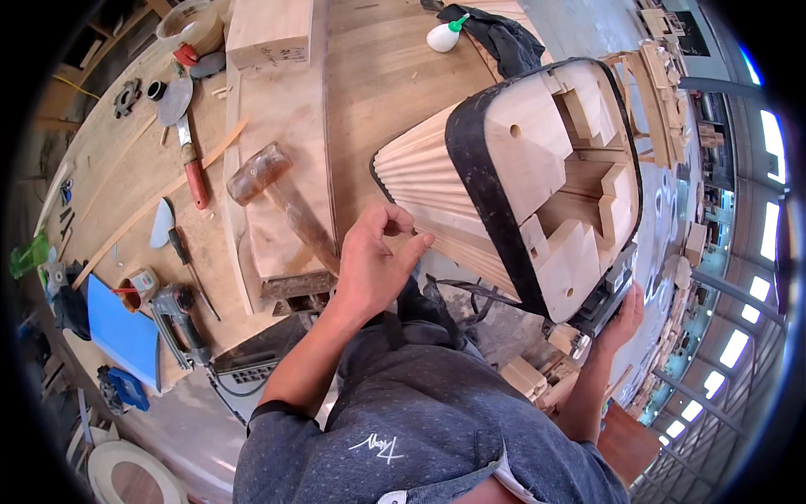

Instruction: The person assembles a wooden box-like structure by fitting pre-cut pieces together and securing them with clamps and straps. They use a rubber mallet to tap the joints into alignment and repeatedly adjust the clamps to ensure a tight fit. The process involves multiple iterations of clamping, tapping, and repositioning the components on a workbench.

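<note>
A tapered wooden piece (525, 151) with fluted sides lies on its side before me. A black band runs round its wide end, which shows a hollow with angled wood blocks. My left hand (378, 260) is beside the fluted side, thumb and forefinger curled toward each other in a pinch. Whatever may be between those fingertips is too small to make out. At the lower right, my right hand (621, 319) is closed on a black tool (603, 296) with a metal end, against or close to the banded end. Part of that tool is hidden, and its exact kind is unclear.
On the workbench to the left lie a mallet (290, 202), a red-handled scraper (193, 160), a screwdriver (183, 252), a nail gun (180, 319) and a blue board (124, 326). A wood block (269, 34) and a glue bottle (445, 35) stand farther back.
</note>
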Tool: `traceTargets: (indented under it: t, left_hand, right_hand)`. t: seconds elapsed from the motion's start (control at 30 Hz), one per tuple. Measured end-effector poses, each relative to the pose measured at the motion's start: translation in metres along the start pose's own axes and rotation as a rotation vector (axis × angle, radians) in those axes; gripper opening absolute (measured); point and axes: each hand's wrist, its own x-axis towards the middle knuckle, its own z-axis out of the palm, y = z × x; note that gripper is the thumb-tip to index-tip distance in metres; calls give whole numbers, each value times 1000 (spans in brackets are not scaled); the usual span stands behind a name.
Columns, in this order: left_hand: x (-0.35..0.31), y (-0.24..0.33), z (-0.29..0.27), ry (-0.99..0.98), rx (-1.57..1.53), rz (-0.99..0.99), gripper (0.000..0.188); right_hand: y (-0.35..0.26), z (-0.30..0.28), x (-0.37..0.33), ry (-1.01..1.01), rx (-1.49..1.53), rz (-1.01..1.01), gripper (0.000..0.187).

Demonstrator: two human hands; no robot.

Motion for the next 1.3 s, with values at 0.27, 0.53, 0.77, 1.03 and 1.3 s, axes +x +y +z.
traceTargets:
  t: [0.27, 0.53, 0.77, 1.03, 1.3]
  left_hand:
    - [-6, -14, -9, 19, 57, -6, 25]
    - [-23, -24, -8, 82, 58, 2, 23]
    - [-37, -33, -35, 533, 878, 241, 51]
    - [-16, -55, -56, 275, 827, -473, 70]
    - [6, -89, -90, 406, 60, -402, 30]
  right_hand:
    - [1, 3, 2, 3, 6, 9, 28]
    - [14, -7, 9, -85, 126, 3, 25]
    - [4, -5, 5, -158, 165, -15, 29]
    - [5, -14, 8, -257, -18, -120, 34]
    - [20, -17, 9, -266, 78, -94, 37]
